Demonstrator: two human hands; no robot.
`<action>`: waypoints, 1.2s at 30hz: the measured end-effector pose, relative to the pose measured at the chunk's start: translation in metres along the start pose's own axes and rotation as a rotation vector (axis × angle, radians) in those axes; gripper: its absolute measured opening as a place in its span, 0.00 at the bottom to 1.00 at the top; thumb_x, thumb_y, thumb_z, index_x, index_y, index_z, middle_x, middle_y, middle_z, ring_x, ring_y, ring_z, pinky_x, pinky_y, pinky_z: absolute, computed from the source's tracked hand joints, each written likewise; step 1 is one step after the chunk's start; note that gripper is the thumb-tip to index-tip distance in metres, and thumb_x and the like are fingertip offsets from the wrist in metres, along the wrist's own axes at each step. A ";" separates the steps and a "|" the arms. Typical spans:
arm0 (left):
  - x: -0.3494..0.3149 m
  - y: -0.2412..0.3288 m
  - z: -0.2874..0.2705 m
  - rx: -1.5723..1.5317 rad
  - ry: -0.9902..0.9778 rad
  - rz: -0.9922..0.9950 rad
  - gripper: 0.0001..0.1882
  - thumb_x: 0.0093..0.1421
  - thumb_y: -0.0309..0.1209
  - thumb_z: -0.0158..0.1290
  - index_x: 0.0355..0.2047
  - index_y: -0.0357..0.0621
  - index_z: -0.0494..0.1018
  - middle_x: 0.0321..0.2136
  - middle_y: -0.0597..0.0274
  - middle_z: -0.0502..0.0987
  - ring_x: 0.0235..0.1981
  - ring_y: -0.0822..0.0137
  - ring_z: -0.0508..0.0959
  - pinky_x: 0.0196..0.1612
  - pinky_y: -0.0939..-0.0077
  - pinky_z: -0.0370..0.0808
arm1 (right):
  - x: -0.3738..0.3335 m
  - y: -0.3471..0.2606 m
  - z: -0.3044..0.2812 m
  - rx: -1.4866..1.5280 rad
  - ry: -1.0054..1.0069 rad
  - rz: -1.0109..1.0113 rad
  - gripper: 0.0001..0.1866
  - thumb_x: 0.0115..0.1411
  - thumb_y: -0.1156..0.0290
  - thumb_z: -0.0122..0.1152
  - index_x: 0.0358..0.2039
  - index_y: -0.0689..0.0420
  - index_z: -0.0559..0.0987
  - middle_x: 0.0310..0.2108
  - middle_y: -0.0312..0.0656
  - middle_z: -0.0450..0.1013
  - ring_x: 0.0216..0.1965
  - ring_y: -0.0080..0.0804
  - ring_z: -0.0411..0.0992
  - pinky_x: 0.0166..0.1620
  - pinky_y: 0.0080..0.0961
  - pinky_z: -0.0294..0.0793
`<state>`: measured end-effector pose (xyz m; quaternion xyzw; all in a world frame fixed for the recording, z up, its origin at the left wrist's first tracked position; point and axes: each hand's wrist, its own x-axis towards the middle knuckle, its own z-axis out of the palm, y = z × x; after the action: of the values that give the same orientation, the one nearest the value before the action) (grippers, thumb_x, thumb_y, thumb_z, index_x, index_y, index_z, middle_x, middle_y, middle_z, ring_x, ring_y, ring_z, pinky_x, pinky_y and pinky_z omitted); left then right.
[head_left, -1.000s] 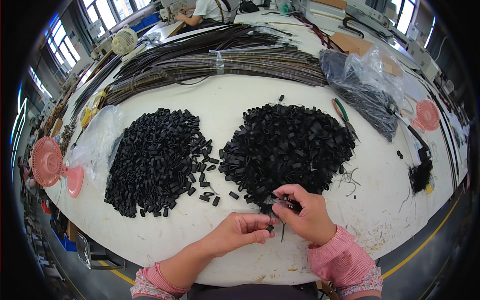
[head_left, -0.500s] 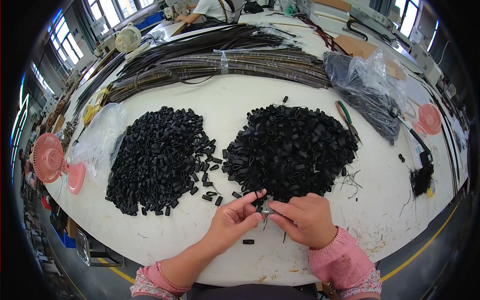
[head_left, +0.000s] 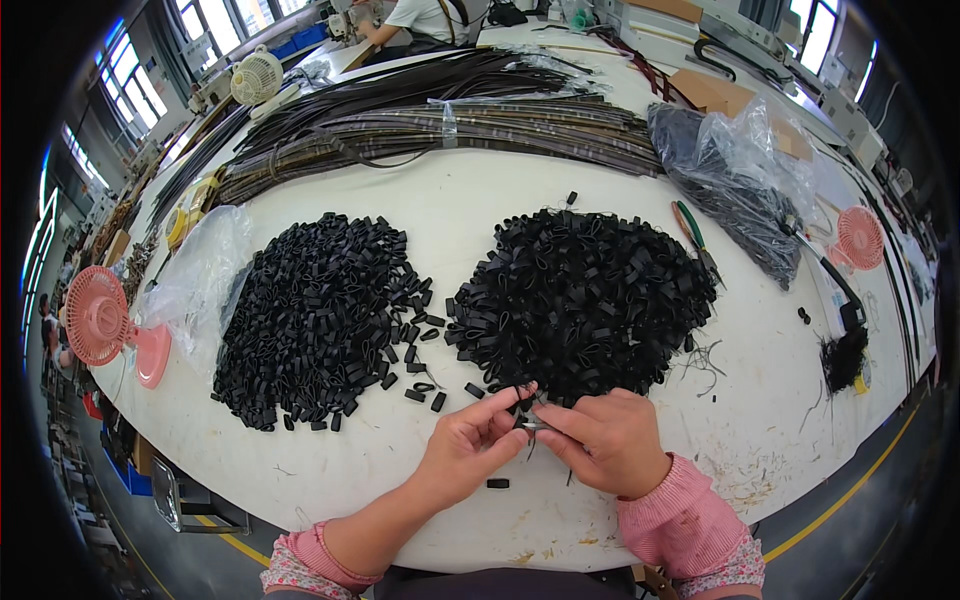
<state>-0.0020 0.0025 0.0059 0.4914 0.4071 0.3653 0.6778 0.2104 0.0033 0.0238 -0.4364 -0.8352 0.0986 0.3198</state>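
My left hand (head_left: 470, 448) and my right hand (head_left: 605, 442) meet at the near edge of a white table (head_left: 450, 215). Together they pinch a small black loop (head_left: 528, 420) between the fingertips, and a thin metal tool shows in my right hand. Just beyond the hands lies a big heap of black loops (head_left: 580, 295). A second heap of black loops (head_left: 320, 315) lies to the left of it. One loose black loop (head_left: 497, 483) rests on the table under my left hand.
A clear plastic bag (head_left: 195, 280) lies left of the left heap; a bag of dark pieces (head_left: 735, 180) is at the right. Long bundles of dark straps (head_left: 430, 110) cross the far side. Green-handled pliers (head_left: 692, 235), two pink fans (head_left: 100, 320) (head_left: 858, 237), thread scraps (head_left: 700, 360).
The two hands have shifted slightly toward the right heap and stay joined on the small loop. A loose loop now lies on the table below my left hand.
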 end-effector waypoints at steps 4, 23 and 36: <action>-0.001 -0.010 -0.002 0.093 -0.024 0.056 0.27 0.62 0.22 0.56 0.63 0.45 0.67 0.28 0.78 0.68 0.28 0.85 0.66 0.32 0.88 0.66 | 0.000 -0.004 0.000 -0.062 -0.014 -0.032 0.13 0.53 0.64 0.70 0.39 0.46 0.82 0.17 0.28 0.64 0.18 0.25 0.67 0.24 0.25 0.61; 0.002 0.005 -0.005 -0.204 -0.190 -0.014 0.29 0.71 0.27 0.40 0.71 0.41 0.49 0.37 0.63 0.76 0.32 0.76 0.71 0.43 0.80 0.71 | 0.001 0.001 -0.001 0.356 -0.029 0.205 0.09 0.59 0.64 0.65 0.38 0.53 0.82 0.28 0.39 0.80 0.21 0.33 0.76 0.27 0.25 0.73; -0.002 0.014 -0.004 -0.342 -0.250 -0.149 0.30 0.70 0.27 0.40 0.71 0.44 0.48 0.35 0.64 0.75 0.31 0.75 0.69 0.39 0.81 0.69 | 0.001 0.000 0.002 0.508 -0.037 0.202 0.11 0.60 0.63 0.65 0.39 0.54 0.83 0.29 0.41 0.80 0.26 0.36 0.79 0.30 0.26 0.75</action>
<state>-0.0074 0.0058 0.0187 0.3794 0.2874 0.3140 0.8215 0.2088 0.0048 0.0224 -0.4215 -0.7416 0.3443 0.3922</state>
